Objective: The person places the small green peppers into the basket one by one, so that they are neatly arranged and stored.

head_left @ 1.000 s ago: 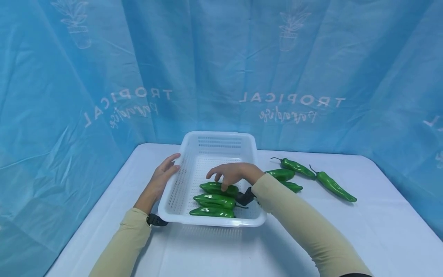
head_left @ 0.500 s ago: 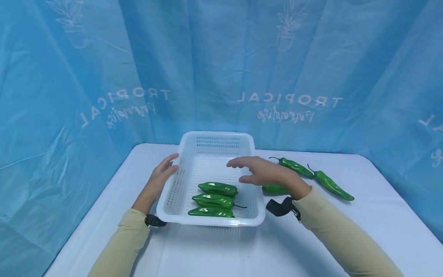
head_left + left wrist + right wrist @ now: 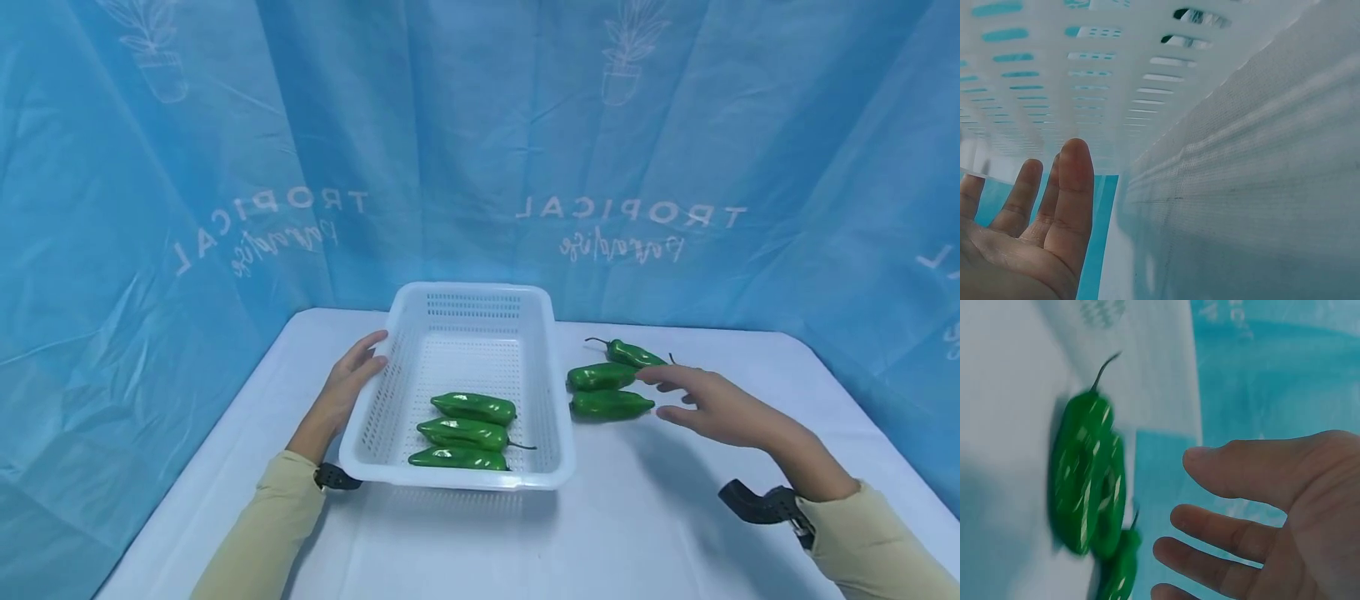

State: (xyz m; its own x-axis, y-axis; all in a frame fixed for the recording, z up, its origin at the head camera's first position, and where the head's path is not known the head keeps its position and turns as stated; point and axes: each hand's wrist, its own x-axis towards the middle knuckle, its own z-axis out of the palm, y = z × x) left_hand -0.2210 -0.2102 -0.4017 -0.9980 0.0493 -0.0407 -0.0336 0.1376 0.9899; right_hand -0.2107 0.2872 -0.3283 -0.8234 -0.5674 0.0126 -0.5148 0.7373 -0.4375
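A white plastic basket stands on the table with three green peppers side by side in its near half. My left hand rests against the basket's left side; its extended fingers show in the left wrist view. To the right of the basket lie two peppers close together, and a stemmed pepper behind them. My right hand hovers just right of these peppers, fingers loosely extended and holding nothing. It hides most of another pepper, whose stem tip shows. The right wrist view shows the nearest pepper apart from the fingers.
A white cloth covers the table. Blue printed curtain hangs along the back and both sides, right behind the table's far edge. The basket's raised walls stand between the peppers inside and those outside.
My right hand has left the pepper in the basket, lifted over the right wall and moved right to the loose peppers. The left hand has stayed at the basket's side.
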